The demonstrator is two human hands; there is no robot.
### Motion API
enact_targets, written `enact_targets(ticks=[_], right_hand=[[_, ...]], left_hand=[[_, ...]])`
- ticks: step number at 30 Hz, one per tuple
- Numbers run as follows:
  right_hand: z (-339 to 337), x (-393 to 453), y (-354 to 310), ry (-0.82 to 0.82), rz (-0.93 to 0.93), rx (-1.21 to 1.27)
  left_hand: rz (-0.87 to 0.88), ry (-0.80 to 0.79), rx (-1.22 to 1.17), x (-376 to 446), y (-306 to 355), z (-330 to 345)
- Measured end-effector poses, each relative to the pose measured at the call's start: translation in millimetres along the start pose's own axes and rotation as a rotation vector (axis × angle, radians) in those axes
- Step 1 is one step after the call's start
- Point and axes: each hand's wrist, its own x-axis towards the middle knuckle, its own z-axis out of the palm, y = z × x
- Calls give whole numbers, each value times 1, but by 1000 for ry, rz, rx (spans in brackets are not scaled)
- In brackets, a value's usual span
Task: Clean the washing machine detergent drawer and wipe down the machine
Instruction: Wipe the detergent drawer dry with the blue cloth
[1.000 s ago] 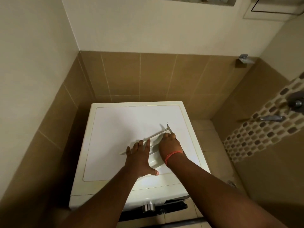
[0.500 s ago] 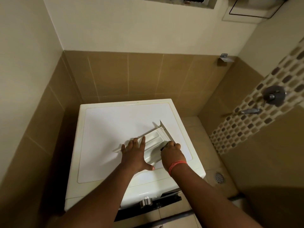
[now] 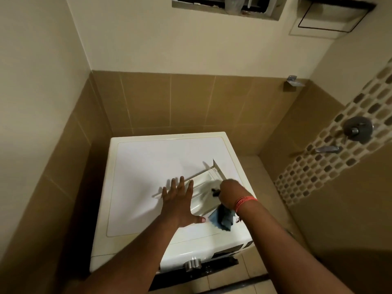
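Head view looks down on a white front-loading washing machine (image 3: 148,166) set in a tiled corner. Nearest on it, at the front edge, sit a silver round control knob (image 3: 192,265) and a dark display strip. Just behind that front edge, the left hand (image 3: 180,203) lies flat on the machine's top with fingers spread, its fingertips reaching the near side of a white plastic detergent drawer (image 3: 201,183) that rests diagonally on the top, toward the machine's right side. The right hand (image 3: 230,193), a red thread at its wrist, curls round a blue cleaning cloth (image 3: 221,218), whose loose end hangs beside the drawer, and holds it against the drawer's right side.

Judged from this, the drawer-cleaning step is in hand: one hand steadies, the other rubs. The next move likely calls for working the cloth into the drawer's moulded channels while the flat hand stops it sliding on the smooth top; wiping the machine itself looks not yet done.

Beyond the machine, tan wall tiles rise to pale painted wall. To the machine's right, a mosaic strip carries a chrome shower valve (image 3: 357,128), with beige floor tiles beneath.
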Motion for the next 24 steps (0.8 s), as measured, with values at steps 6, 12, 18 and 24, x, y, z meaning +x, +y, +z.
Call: enact_targets(ticks=[6, 12, 18, 24], right_hand=[[-24, 46, -10, 372, -158, 64], [21, 84, -33, 210, -197, -198], [34, 85, -50, 235, -255, -196], [61, 76, -76, 262, -556, -95]], left_hand=[[-88, 43, -8, -25, -11, 14], [-167, 56, -58, -29, -14, 16], [-157, 83, -74, -27, -14, 19], [-137, 128, -89, -26, -15, 20]])
